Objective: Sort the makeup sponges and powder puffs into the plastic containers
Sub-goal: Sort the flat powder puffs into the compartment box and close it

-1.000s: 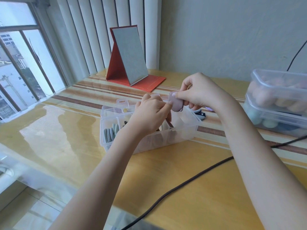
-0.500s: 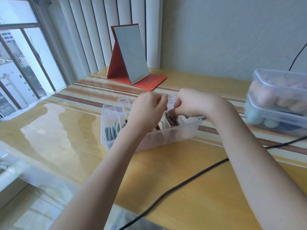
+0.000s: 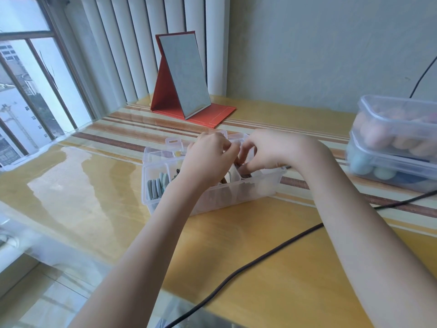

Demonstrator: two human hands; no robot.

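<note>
hands (image 3: 238, 157) hide box's (image 3: 212, 200) middle compartments, what fingers hold unclear | stacked tubs (image 3: 397, 143) blurred, cut by right edge

No text, label, brand, number or sign can be read anywhere in view.

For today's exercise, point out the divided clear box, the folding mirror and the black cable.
divided clear box (image 3: 257, 192), head view, front wall.
folding mirror (image 3: 182, 74), head view, glass face.
black cable (image 3: 248, 266), head view, mid-length on table.
</note>
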